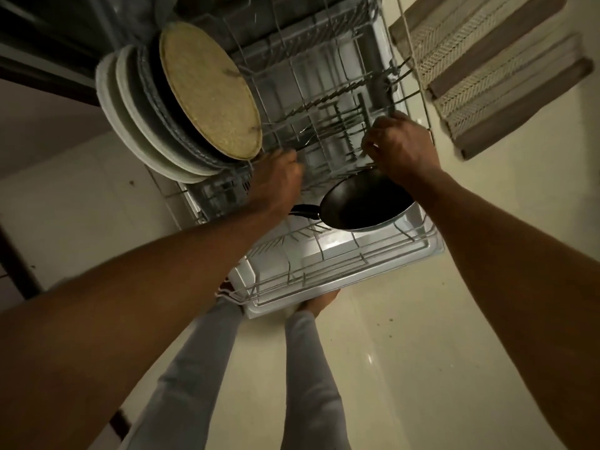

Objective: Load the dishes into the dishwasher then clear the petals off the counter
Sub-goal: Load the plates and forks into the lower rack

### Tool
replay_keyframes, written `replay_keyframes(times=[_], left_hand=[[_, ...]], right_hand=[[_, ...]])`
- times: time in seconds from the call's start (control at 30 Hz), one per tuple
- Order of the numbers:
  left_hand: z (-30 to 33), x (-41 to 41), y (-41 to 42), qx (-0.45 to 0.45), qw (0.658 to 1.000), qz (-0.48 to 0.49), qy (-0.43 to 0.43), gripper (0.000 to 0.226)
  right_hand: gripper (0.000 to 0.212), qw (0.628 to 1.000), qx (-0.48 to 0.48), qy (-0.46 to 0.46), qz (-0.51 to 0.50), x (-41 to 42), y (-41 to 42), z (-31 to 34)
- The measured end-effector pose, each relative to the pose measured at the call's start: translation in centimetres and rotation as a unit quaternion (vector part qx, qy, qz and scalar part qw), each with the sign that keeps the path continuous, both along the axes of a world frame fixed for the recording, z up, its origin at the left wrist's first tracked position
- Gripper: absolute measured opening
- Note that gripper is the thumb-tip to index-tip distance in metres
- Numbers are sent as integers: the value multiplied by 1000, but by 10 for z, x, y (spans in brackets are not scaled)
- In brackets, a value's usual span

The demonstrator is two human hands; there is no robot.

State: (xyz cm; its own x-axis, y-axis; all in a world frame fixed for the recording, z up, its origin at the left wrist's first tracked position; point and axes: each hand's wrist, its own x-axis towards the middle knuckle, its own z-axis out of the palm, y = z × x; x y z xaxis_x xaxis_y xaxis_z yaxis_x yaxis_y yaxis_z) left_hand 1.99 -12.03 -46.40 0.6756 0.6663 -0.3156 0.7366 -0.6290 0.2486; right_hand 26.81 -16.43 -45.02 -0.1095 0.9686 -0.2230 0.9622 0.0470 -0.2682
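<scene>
Both hands (341,167) on rack (324,125) tines — pan (363,206) beneath

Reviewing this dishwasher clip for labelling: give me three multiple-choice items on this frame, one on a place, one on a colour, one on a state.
1. Where does the frying pan sit?
A. on the floor
B. in the lower rack
C. on the striped mat

2. What colour is the front round plate standing at the rack's left?
A. tan
B. red
C. blue

3. What is the right hand doing?
A. hanging idle
B. lifting the pan
C. gripping the upper rack wires

Answers: 1 B, the pan lies among the lower rack's wires. 2 A, its face is tan. 3 C, its fingers curl round the wire edge.
</scene>
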Motion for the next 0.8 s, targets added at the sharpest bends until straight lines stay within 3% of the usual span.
replay_keyframes(times=[0.13, 0.43, 0.8], left_hand=[[-28, 0, 2, 16, 1000, 13, 9, 5], [-53, -1, 19, 23, 999, 21, 29, 5], [-58, 12, 21, 6, 998, 55, 41, 7]], right_hand=[[13, 999, 7, -6, 45, -1, 11, -24], [3, 998, 21, -33, 46, -5, 22, -53], [17, 998, -33, -44, -5, 1, 28, -62]])
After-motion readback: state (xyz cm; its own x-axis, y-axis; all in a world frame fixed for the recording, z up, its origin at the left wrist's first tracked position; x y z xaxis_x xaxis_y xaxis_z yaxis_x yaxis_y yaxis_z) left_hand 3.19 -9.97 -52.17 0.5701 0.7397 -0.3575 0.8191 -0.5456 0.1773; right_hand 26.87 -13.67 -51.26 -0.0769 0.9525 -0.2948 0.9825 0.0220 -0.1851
